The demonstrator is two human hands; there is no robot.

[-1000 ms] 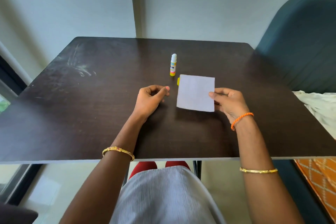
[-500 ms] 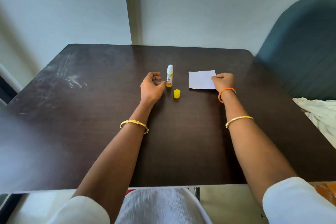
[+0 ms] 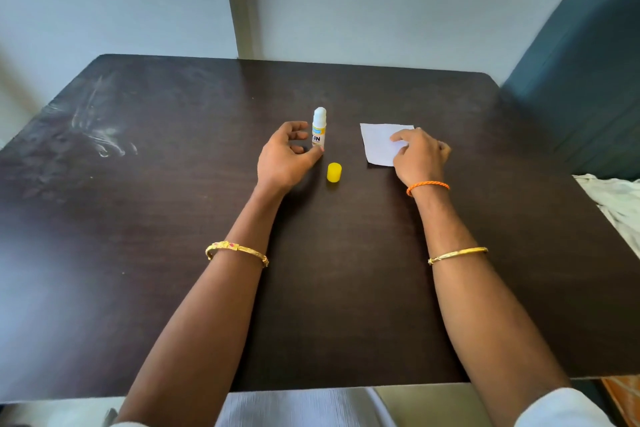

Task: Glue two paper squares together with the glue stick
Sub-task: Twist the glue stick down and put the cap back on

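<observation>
A white glue stick with a yellow label stands upright and uncapped near the middle of the dark table. Its yellow cap stands on the table just in front of it. My left hand is curled open around the stick's left side, thumb tip touching its base, fingers not closed on it. The white paper lies flat to the right. My right hand rests palm down on the paper's right part, fingers pressing it. Whether it is one sheet or two I cannot tell.
A teal chair back stands past the table's right edge, with a white cloth beside it. Pale smears mark the table's far left. A wall rises right behind the far edge.
My right hand carried the paper away from me, laid it to the right of the glue stick, and now lies flat on it. My left hand reached forward and opened beside the stick.
</observation>
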